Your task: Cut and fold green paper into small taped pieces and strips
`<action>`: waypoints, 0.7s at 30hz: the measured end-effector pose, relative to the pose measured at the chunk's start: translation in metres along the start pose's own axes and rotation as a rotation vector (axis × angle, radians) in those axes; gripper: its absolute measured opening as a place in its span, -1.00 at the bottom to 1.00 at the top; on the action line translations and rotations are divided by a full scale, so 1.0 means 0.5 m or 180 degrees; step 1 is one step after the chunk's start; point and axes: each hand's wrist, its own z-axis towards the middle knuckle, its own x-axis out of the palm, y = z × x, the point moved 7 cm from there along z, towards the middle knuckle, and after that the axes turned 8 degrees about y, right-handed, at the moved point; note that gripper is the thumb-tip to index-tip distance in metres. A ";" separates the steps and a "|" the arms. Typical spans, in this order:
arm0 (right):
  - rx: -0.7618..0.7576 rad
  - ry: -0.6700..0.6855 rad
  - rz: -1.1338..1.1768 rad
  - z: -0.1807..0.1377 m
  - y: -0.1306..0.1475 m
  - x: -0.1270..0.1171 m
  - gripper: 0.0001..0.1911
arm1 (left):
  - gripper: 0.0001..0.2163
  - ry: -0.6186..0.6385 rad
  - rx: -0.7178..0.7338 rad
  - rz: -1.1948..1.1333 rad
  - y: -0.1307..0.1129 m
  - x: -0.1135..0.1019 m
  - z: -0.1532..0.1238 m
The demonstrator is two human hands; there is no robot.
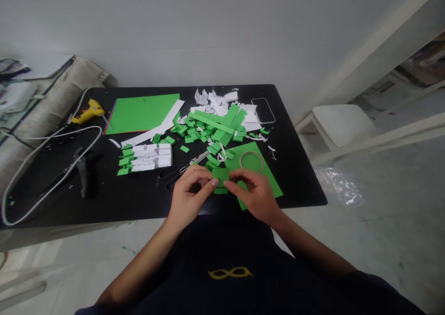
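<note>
Dark cloth of the person's shirt (227, 245) lies nearest, just below the table edge. From the left, a white cable (99, 127) trails by a yellow glue gun (88, 111), perhaps parked aside to leave working room. Next come a green sheet (142, 113) lying flat and a block of white and green folded paper (151, 158), set apart from the scraps, likely so it stays neat. Black-handled scissors (171, 173) rest beside the left hand (191, 192), whose thumb and fingers pinch a green paper piece (220, 179) above the near edge; the right hand (255, 194) pinches its other side, presumably to steady it between them. Beyond them, a heap of green pieces (194, 131) sits loose within reach, with no tray or bowl visible around it. Rightward, a ring (263, 163) lies on another green sheet (271, 187), maybe weighing it down; crumpled clear plastic (339, 185) lies on the floor, its contents unclear.
</note>
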 end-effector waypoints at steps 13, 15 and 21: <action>-0.0015 0.0290 0.0410 -0.003 0.027 0.006 -0.93 | -0.86 0.0360 0.0273 -0.0162 -0.018 0.008 -0.010; 0.0005 0.0291 0.0390 -0.004 0.028 0.004 -0.91 | -0.83 0.0395 0.0389 -0.0126 -0.023 0.006 -0.009; -0.0050 0.0264 0.0565 -0.011 0.028 0.008 -0.90 | -0.79 0.0385 0.0872 0.0386 -0.037 0.006 -0.014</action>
